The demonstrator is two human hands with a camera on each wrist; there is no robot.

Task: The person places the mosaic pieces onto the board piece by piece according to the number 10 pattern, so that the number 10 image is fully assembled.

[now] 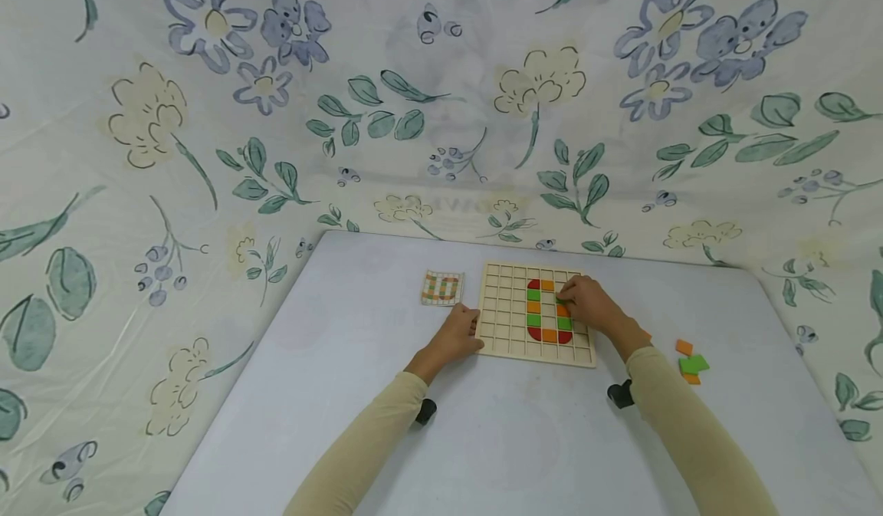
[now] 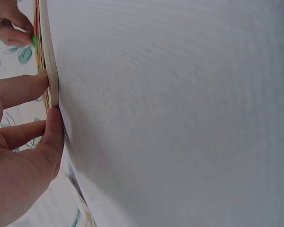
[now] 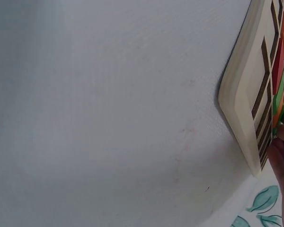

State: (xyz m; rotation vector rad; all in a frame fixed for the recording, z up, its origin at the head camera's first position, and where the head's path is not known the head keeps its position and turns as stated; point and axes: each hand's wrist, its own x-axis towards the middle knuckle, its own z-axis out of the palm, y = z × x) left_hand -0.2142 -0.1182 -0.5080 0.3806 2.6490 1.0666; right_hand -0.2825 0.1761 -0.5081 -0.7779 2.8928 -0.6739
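Observation:
A square wooden grid board (image 1: 501, 326) lies on the table. Red, orange and green tiles (image 1: 534, 307) fill some of its cells, forming most of a ring right of its middle. My left hand (image 1: 455, 336) grips the board's left edge, with fingertips on the wooden rim (image 2: 51, 71) in the left wrist view. Over the ring's upper right part, my right hand (image 1: 592, 304) pinches a green tile (image 1: 562, 298) between thumb and fingers. Part of the board's right side is hidden beneath that hand. The right wrist view shows the fingertips (image 3: 277, 149) low against the grid.
A small printed card (image 1: 442, 288) with a coloured grid pattern lies left of the board. Several loose orange and green tiles (image 1: 693, 364) lie to the right, beyond the right forearm. Flowered cloth (image 1: 441, 140) hangs behind the white table (image 1: 524, 439) and at its sides.

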